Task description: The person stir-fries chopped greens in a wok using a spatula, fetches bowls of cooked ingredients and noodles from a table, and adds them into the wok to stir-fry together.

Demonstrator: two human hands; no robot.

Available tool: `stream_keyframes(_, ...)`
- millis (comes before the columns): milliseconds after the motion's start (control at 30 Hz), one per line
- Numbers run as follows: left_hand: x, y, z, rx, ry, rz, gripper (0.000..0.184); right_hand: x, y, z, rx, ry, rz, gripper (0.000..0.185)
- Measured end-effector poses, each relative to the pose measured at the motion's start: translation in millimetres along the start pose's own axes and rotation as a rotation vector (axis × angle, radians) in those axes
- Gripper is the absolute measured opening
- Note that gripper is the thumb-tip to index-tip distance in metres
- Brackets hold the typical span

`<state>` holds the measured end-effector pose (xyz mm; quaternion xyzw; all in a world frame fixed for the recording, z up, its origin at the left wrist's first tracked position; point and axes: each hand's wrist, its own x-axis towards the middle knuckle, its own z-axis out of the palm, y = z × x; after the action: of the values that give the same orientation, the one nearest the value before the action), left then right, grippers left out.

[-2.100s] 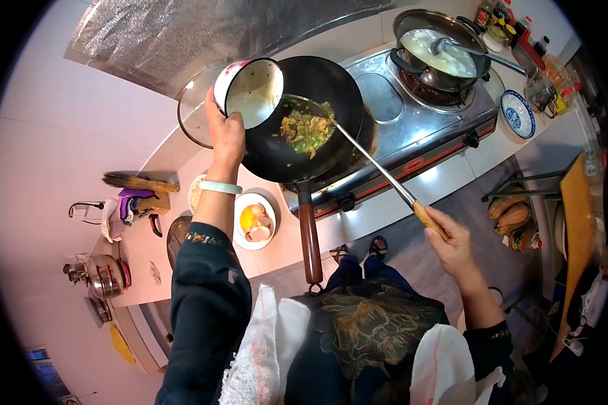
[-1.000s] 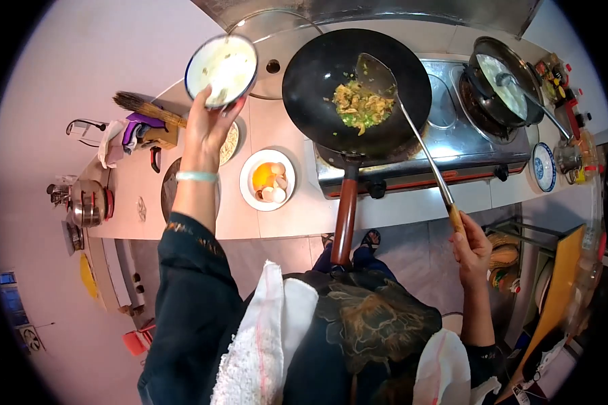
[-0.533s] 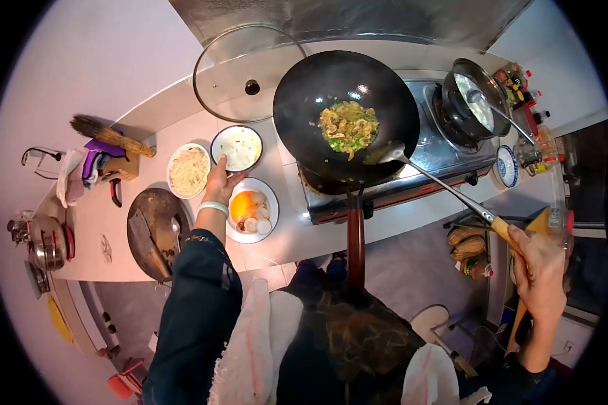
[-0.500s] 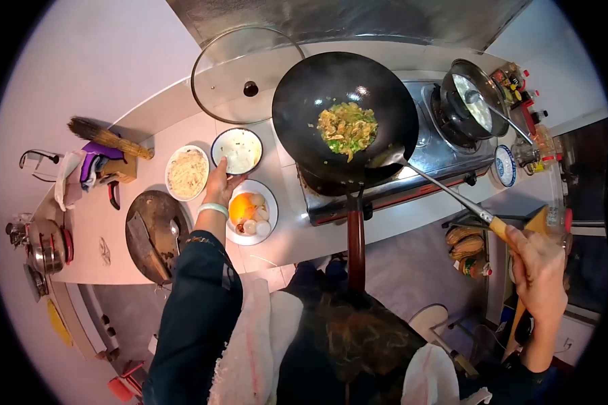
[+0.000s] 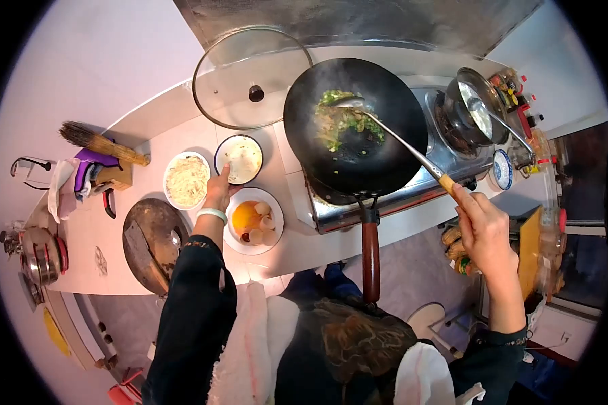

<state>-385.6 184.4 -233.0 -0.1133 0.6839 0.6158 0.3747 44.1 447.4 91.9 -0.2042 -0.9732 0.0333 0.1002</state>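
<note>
My left hand [image 5: 219, 190] is closed on the near rim of a white bowl with a dark blue edge [image 5: 239, 159], which stands on the counter. Beside it are a bowl of pale shreds [image 5: 186, 180] and a white plate [image 5: 275, 233] with eggshells and something orange. My right hand [image 5: 482, 226] grips the wooden handle of a long metal spatula [image 5: 410, 149]. The spatula's blade lies among green and yellow food [image 5: 341, 128] in the black wok [image 5: 385, 169], and steam rises there.
A glass lid [image 5: 236, 74] leans behind the bowls. On the stove's right side stands a pot [image 5: 463, 111] with a ladle. A round board [image 5: 142, 233] with a cleaver, a brush [image 5: 105, 144] and a blue-patterned bowl [image 5: 502, 169] are also on the counter.
My left hand has brought the white bowl down from beside the wok onto the counter. The spatula has swung into the food, pushing it toward the wok's far left, and my right hand has moved left.
</note>
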Motion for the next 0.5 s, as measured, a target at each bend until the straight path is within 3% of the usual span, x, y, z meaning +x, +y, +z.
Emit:
stream_keyframes(100,-8,1,-8,0.040,-0.031,-0.006,0.061,-3,2,3,-0.021,-0.052,0.003,0.045)
stream_keyframes(200,-25,0,-15,0.080,0.117,0.009,0.062,-19,-1,-20,-0.042,-0.074,0.008,0.046)
stream_keyframes(233,-44,5,-18,0.096,0.085,0.101,0.064,-23,-2,-30,-0.060,-0.076,0.007,0.046)
stream_keyframes(267,-67,5,-17,0.186,0.150,0.320,0.058,-29,-3,-40,-0.077,-0.081,0.008,0.047)
stream_keyframes(333,-115,5,-14,0.304,0.102,0.461,0.046,-39,-8,-60,-0.114,-0.094,0.044,0.042)
stream_keyframes(433,-175,-21,8,0.340,-0.216,0.129,0.025,-46,-8,-74,-0.102,-0.158,0.068,0.038)
stream_keyframes(500,-191,-67,32,0.357,-0.446,0.061,0.018,-48,-4,-63,-0.125,-0.222,0.065,0.037)
